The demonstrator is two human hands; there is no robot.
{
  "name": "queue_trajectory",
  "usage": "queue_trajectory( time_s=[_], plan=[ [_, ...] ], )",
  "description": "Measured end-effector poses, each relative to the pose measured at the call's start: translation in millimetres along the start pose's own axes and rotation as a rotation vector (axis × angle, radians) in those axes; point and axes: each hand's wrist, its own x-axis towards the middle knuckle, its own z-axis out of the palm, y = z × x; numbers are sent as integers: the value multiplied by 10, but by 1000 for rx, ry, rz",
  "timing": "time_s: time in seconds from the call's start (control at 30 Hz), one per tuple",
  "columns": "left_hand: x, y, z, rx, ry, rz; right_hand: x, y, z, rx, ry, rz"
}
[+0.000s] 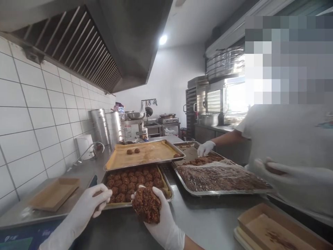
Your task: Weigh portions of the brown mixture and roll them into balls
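Clump of brown mixture (146, 205) held in curled fingers of gloved right hand (162, 220), above baking tray (117, 206); gloved left hand (90, 205) beside clump, fingers half-closed, contents undeterminable.

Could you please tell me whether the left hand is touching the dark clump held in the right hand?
Apart: the head view shows a plain gap between the gloved left hand and the dark clump resting in the gloved right hand.
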Motion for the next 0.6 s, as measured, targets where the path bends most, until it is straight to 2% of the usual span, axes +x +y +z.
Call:
queue_trajectory(
  time_s=[0.13, 0.2, 0.27, 0.4, 0.5, 0.6],
  plan=[
    [102, -86, 238, -149, 24, -158, -11, -9, 30, -11, 0, -12],
    [140, -104, 264, -304, -42, -232, -10, -19, 36, 1, -9, -12],
    [155, -136, 262, -441, -68, -247, 1, -29, 27, 19, -5, -4],
    [229, -243, 337, -543, 10, -216, 44, -39, -14, 39, 3, -3],
    [516, -221, 513, -408, 19, -210, 70, -43, -38, 51, 3, -16],
    [1066, 13, 661, -227, 124, -169, 75, -55, -48, 30, 35, -28]
  ],
)
